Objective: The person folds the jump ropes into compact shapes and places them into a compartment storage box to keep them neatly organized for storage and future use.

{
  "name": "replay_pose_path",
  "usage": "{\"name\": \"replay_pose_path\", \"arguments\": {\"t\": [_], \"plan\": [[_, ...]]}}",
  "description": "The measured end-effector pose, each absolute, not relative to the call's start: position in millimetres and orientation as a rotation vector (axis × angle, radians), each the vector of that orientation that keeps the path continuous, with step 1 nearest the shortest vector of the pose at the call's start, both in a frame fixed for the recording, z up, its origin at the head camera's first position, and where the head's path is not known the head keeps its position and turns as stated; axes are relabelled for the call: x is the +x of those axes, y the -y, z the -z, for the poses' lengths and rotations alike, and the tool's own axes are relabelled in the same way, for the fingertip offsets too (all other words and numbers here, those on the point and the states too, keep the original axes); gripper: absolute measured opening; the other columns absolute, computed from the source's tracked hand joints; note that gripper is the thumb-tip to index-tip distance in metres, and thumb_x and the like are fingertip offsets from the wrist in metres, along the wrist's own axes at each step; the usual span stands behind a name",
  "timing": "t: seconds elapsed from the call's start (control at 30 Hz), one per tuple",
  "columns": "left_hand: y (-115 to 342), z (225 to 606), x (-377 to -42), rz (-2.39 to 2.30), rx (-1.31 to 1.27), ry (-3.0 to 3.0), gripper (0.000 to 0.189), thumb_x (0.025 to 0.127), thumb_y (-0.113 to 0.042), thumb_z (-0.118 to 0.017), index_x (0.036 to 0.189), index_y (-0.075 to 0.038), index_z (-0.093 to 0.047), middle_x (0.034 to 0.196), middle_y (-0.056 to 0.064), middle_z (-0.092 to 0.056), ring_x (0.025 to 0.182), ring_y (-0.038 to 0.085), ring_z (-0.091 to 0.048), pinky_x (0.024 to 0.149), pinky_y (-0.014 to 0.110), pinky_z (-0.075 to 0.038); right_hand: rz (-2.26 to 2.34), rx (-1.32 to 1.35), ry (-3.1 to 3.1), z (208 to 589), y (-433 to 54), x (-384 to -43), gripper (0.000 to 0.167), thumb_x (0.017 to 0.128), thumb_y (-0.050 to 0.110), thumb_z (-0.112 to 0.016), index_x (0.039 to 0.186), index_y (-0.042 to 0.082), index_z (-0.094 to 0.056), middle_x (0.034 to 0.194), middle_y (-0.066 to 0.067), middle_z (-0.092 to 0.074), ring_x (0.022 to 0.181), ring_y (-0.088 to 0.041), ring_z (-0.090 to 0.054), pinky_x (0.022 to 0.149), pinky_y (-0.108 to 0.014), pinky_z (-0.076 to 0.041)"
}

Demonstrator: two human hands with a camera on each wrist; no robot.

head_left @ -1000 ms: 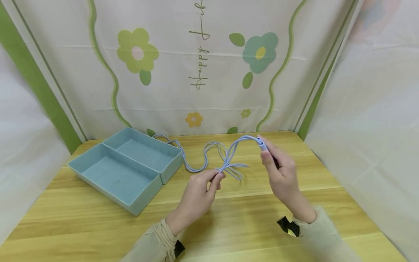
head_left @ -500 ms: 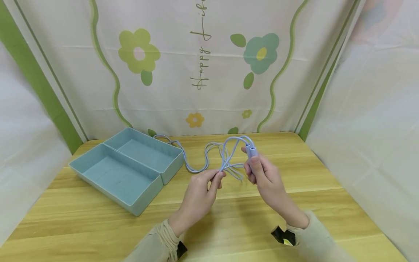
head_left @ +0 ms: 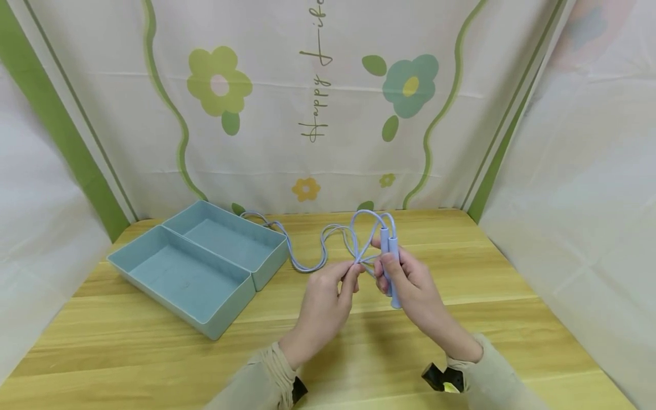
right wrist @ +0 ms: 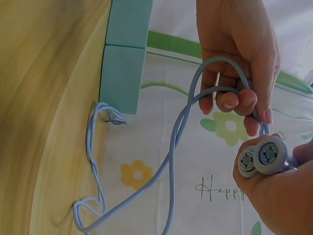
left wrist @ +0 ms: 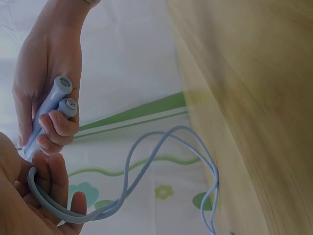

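Observation:
A light blue skipping rope (head_left: 324, 249) runs across the table, with its two slim handles (head_left: 394, 249) side by side. My right hand (head_left: 416, 287) grips both handles together above the tabletop, the thumb lying across them. Just left of it, my left hand (head_left: 324, 302) pinches the doubled cord between thumb and fingers. Two cord loops arch from the handle tops toward those fingers. In the right wrist view the round handle ends (right wrist: 270, 154) face the camera. In the left wrist view the cord (left wrist: 128, 186) drops from my left hand to the table.
Two blue-green rectangular boxes (head_left: 233, 304) stand against each other on the left, with bare floors. The far end of the cord passes behind the rear box (head_left: 270, 263). Printed curtains (head_left: 348, 142) enclose the wooden table (head_left: 492, 319) at the back and sides.
My right hand has come left toward the left hand, and the handles have turned to hang nearly upright. My left hand, still pinching the cord, has shifted slightly right.

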State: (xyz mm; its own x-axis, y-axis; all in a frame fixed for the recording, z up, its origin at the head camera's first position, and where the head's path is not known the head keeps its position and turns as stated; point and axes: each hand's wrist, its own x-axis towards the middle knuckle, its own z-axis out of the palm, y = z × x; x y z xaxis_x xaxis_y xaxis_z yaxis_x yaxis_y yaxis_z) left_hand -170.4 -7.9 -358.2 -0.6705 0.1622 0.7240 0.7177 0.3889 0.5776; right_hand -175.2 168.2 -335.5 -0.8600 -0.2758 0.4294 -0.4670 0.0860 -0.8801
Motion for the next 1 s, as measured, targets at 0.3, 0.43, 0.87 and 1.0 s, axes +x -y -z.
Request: {"name": "replay_pose_path", "arguments": {"t": [0.3,0.43,0.87,1.0], "plan": [[2,360,-168,1.227,-0.778,2.121,0.018,0.099,-0.007,-0.059,0.082,-0.01,-0.064,0.067,-0.009,-0.053,0.059,0.005,-0.047,0.052,0.018,-0.042,-2.045,0.603,2.227,338,-171,-177,0.046,0.109,0.033,-0.036,0.11,-0.011,-0.048,0.075,-0.02,-0.05,0.054,-0.019,-0.047,0.048,-0.03,-0.046],[0,361,-168,1.201,-0.786,2.114,0.02,0.1,-0.008,-0.059,0.08,-0.01,-0.063,0.067,-0.008,-0.052,0.058,0.005,-0.046,0.052,0.017,-0.04,-2.046,0.591,2.235,338,-173,-178,0.046,0.109,0.034,-0.035,0.109,-0.011,-0.046,0.07,-0.02,-0.05,0.046,-0.02,-0.047,0.04,-0.032,-0.044],[-7,364,-170,1.034,-0.811,2.062,0.019,0.099,-0.007,-0.061,0.08,-0.007,-0.063,0.067,-0.004,-0.055,0.059,0.007,-0.049,0.054,0.018,-0.042,-2.144,0.61,2.221,344,-171,-182,0.037,0.106,0.026,-0.05,0.105,-0.009,-0.062,0.059,-0.006,-0.044,0.049,-0.012,-0.04,0.046,-0.024,-0.037],[-9,366,-171,0.862,-0.835,2.051,0.014,0.096,-0.008,-0.066,0.082,-0.006,-0.066,0.07,0.0,-0.061,0.058,0.012,-0.055,0.059,0.028,-0.048,-2.103,0.66,2.246,344,-172,-180,0.03,0.105,0.021,-0.052,0.107,-0.004,-0.068,0.056,-0.007,-0.043,0.048,-0.013,-0.038,0.044,-0.025,-0.034]]}}
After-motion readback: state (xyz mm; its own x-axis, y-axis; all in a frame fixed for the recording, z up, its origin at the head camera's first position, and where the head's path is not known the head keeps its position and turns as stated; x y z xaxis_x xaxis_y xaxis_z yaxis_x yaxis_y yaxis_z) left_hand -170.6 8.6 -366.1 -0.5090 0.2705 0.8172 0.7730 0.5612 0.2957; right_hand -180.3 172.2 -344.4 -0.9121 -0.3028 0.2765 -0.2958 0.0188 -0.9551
